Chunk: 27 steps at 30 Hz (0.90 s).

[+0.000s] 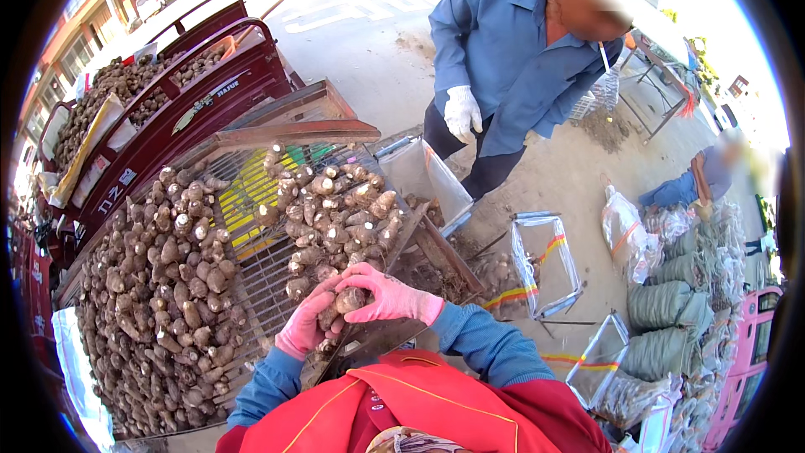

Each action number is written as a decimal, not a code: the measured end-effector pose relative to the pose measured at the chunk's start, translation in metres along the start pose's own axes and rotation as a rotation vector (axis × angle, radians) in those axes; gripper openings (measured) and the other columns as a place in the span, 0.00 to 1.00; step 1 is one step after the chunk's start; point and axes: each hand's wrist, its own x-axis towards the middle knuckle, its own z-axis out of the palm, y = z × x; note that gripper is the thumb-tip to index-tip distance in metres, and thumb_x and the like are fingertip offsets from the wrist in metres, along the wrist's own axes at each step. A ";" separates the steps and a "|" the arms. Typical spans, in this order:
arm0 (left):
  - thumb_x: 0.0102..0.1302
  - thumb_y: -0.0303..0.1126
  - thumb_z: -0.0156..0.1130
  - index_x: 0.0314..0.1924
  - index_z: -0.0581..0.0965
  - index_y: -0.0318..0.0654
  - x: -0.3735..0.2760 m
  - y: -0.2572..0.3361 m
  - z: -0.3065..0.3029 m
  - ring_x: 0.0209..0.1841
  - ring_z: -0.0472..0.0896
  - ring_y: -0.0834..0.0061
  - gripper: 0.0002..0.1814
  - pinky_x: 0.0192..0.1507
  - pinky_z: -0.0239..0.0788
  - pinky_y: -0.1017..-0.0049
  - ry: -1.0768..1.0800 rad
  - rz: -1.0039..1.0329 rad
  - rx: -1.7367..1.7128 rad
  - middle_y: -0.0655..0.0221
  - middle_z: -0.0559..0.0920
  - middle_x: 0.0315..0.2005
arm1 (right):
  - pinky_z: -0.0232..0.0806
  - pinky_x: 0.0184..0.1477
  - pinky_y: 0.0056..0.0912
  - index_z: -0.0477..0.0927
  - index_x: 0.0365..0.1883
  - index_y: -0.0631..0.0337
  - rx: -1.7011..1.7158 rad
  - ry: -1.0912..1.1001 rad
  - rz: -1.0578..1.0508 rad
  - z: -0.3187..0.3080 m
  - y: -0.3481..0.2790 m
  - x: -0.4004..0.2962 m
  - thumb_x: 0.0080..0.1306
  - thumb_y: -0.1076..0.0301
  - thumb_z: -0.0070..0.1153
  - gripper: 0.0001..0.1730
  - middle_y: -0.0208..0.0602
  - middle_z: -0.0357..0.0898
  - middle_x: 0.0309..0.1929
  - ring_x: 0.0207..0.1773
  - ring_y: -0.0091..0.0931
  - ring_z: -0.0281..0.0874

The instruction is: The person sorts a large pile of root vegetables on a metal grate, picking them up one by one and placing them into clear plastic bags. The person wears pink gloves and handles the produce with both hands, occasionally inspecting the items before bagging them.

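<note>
Both my hands wear pink gloves and meet over the near edge of a slatted metal sorting table (pixel 255 292). Between the thumb and fingers of my right hand (pixel 393 294) is a round brown taro corm (pixel 350 300). Tucked in my left hand (pixel 305 324), right beside it, is a second, darker corm (pixel 327 316), partly hidden by the fingers. Just beyond my hands lies a smaller pile of taro corms (pixel 339 214), some with pale cut ends. A much larger heap of taro (pixel 163 302) covers the left side of the slats.
A maroon cargo tricycle (pixel 188 107) loaded with taro stands behind the table. Across from me a person in a blue shirt (pixel 503 50) wears white gloves. Framed open bags (pixel 546 264) stand at right, near stacked filled sacks (pixel 670 305). Another person (pixel 698 176) sits farther off.
</note>
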 end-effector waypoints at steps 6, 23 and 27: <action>0.65 0.31 0.56 0.51 0.73 0.40 0.003 -0.009 0.010 0.21 0.74 0.80 0.15 0.19 0.60 0.82 0.181 0.156 -0.029 0.70 0.80 0.29 | 0.59 0.66 0.38 0.77 0.52 0.57 0.006 0.028 0.063 -0.003 -0.007 0.011 0.51 0.50 0.71 0.34 0.44 0.64 0.58 0.64 0.38 0.64; 0.62 0.47 0.62 0.65 0.64 0.36 0.058 0.041 -0.023 0.64 0.62 0.56 0.37 0.66 0.53 0.61 0.688 0.696 1.072 0.52 0.66 0.61 | 0.74 0.25 0.30 0.70 0.62 0.52 1.727 0.150 0.162 -0.004 0.012 -0.004 0.67 0.31 0.40 0.38 0.45 0.75 0.55 0.38 0.39 0.81; 0.62 0.38 0.64 0.66 0.65 0.37 0.064 0.027 0.052 0.62 0.68 0.67 0.34 0.64 0.58 0.67 0.036 0.546 1.105 0.60 0.70 0.59 | 0.71 0.22 0.30 0.70 0.61 0.57 1.642 0.135 0.225 -0.002 0.019 -0.011 0.66 0.28 0.37 0.43 0.49 0.76 0.51 0.37 0.40 0.79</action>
